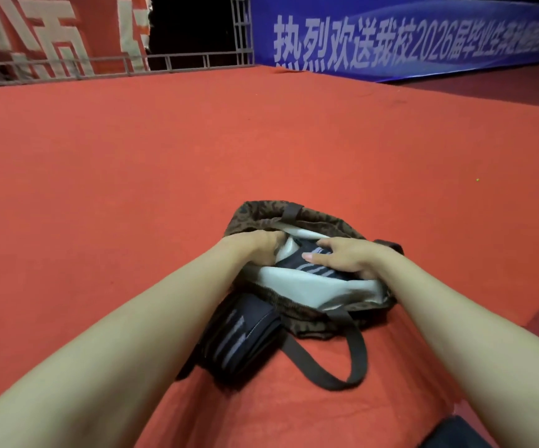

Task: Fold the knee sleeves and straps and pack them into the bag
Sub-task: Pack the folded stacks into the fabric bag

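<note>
Both bare forearms are stretched forward from the lower corners of the view and are brought together at the mouth of the bag (pixel 310 218), a brown patterned tote with a pale lining that is laid on the red carpet (pixel 132 156). The left hand (pixel 258 242) is set at the left side of the opening, knuckles up, with its fingers curled down over the rim and hidden inside the bag; the rim appears to be gripped and held open. The right hand (pixel 345 257) is laid palm down in the opening, wrist bent and fingers stretched leftward, nearly straight, pressed flat on a sleeve (pixel 306 265), a dark folded piece with grey stripes that is lodged inside the bag against the lining; the thumb is seen along its near edge. A second sleeve (pixel 239 337), also dark with grey stripes and folded, is left outside on the carpet, just in front of the bag and partly under the left forearm, touching the bag's near side. One bag handle (pixel 342 360) is looped over the carpet beside it. Far behind, a blue banner (pixel 423 37) and a red banner (pixel 51 33) are hung along a metal rail (pixel 106 64).
</note>
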{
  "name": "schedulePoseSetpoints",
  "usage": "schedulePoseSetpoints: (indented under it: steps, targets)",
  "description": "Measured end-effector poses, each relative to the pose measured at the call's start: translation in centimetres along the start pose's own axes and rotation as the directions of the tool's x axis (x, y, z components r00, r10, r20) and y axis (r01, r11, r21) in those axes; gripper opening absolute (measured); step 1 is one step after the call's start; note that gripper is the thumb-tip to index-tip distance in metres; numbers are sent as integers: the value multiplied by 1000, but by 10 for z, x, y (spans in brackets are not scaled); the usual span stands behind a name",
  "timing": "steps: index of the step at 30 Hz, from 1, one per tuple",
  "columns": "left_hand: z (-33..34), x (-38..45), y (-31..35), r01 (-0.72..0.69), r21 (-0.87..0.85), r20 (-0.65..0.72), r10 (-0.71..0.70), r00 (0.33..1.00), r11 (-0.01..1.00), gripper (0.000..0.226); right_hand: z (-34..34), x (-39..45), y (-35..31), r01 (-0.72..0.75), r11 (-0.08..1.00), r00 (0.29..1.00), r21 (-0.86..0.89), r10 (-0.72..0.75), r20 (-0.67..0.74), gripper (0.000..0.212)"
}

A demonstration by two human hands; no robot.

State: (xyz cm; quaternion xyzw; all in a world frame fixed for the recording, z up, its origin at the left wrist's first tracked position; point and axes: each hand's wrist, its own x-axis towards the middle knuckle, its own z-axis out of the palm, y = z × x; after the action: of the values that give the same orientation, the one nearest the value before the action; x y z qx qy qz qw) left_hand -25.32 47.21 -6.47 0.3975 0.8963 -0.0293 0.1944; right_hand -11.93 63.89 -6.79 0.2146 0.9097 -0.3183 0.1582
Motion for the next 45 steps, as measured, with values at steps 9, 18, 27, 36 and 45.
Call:
schedulePoseSetpoints:
  steps: [9, 18, 27, 36, 45]
  targets:
    - [-13, -4, 0, 241, 170, 226, -276, 934, 955, 59, -23, -9, -28, -81, 700, 976, -710, 199, 85, 66]
    - [-19, -42, 8, -81, 251, 137, 48, 989, 965, 20, -12, -35, -16, -103, 763, 980, -638, 186, 64, 112]
    - [-13, -96, 19, -139, 85, 41, 135, 990, 987, 22, -8, -51, -31, -36, 654, 955, -756, 245, 166, 110]
    - [15, -91, 21, -108, -173, -16, 107, 994, 979, 22, 9, -70, -48, -174, 773, 973, -610, 229, 13, 94]
    - [-8, -130, 9, -226, -270, -355, 122, 927, 936, 47, 12, -78, -60, -121, 718, 992, -685, 107, -63, 61]
